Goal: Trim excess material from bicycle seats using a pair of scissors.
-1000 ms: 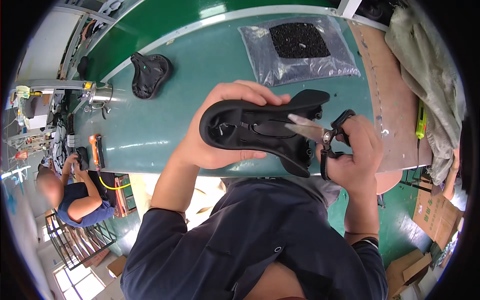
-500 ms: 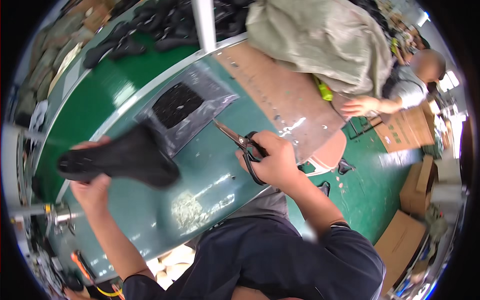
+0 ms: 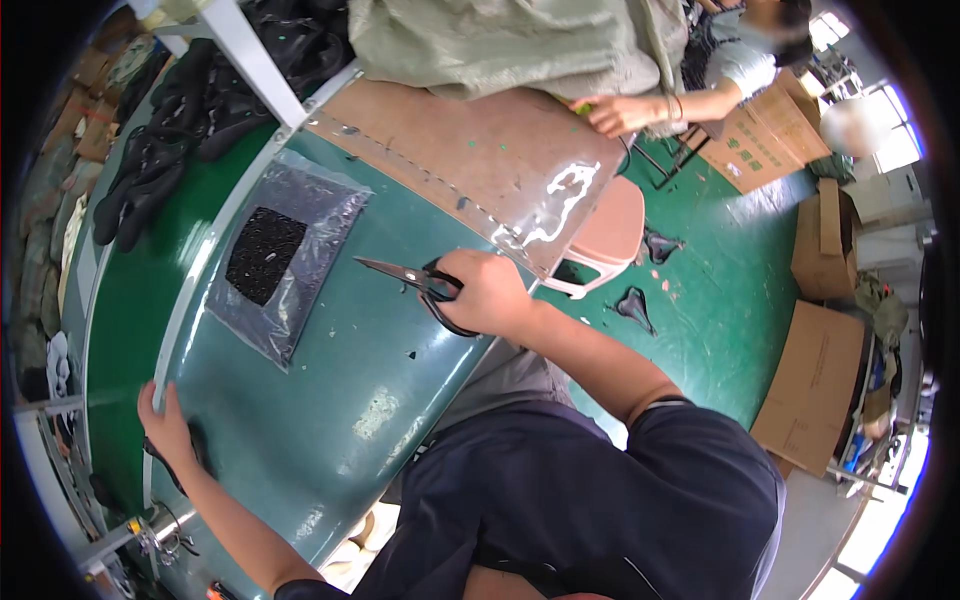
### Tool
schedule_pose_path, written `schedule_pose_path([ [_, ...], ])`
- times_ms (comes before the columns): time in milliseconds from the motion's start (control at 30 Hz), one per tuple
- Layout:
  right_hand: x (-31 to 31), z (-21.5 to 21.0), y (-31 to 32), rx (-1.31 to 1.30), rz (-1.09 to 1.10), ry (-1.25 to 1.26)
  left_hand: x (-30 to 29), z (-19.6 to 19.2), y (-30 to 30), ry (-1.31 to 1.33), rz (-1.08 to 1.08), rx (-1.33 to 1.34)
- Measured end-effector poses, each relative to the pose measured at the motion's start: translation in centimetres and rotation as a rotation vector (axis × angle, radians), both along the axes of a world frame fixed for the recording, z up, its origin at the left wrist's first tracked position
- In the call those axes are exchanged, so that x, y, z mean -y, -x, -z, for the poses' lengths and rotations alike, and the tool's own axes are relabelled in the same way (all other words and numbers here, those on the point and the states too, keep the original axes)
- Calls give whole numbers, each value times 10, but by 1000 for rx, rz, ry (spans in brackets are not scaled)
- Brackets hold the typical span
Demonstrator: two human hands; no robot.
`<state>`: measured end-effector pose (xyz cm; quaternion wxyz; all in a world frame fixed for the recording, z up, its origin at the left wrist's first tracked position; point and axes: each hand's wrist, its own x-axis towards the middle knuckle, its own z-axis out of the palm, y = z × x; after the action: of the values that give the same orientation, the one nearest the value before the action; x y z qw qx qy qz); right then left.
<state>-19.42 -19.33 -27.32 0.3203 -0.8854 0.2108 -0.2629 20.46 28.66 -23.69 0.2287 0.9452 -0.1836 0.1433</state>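
Observation:
My right hand [image 3: 490, 292] is closed round the black handles of a pair of scissors [image 3: 393, 269]. Their blades point left over the green tabletop [image 3: 330, 410], slightly parted. At the table's far-left edge is my left hand [image 3: 172, 437], its thumb and a finger stretched apart. Under and beside that hand shows part of a black bicycle saddle [image 3: 197, 458]. Hand and wrist hide most of it, so whether they still touch is hard to see. Between my hands lies a clear plastic bag [image 3: 325, 215] with a dark patch of small black bits [image 3: 265, 255].
Black saddles [image 3: 165, 140] are heaped on the green surface beyond a metal rail. A grey-green cloth [image 3: 500, 50] covers the table's far end, near a co-worker's hand [image 3: 615, 115]. Right of the table stand a pink stool [image 3: 612, 222], floor saddles [image 3: 632, 308] and cardboard boxes [image 3: 810, 385].
My left hand has carried the saddle down and left to the table edge, and its fingers have spread. The scissors remain in my right hand. The view has shifted.

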Motion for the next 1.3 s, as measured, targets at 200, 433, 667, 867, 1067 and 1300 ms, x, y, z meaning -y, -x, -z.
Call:
schedule_pose_path([
  [200, -8, 25, -11, 58, -108, 279, -143, 43, 2, -722, -686, 96],
  [433, -9, 31, -11, 41, -55, 265, -200, 64, -6, -135, -739, -218],
  [667, -12, 30, -6, -25, -74, 193, -145, 43, 17, -361, -674, -261],
  [867, -13, 36, -3, 49, -130, 191, -119, 44, 67, -181, -582, -323],
  [1067, -9, 34, -1, 11, -157, 163, -99, 45, 88, -185, -605, -311],
  [1300, -8, 34, 0, 16, -174, 132, -86, 41, 101, -265, -640, -323],
])
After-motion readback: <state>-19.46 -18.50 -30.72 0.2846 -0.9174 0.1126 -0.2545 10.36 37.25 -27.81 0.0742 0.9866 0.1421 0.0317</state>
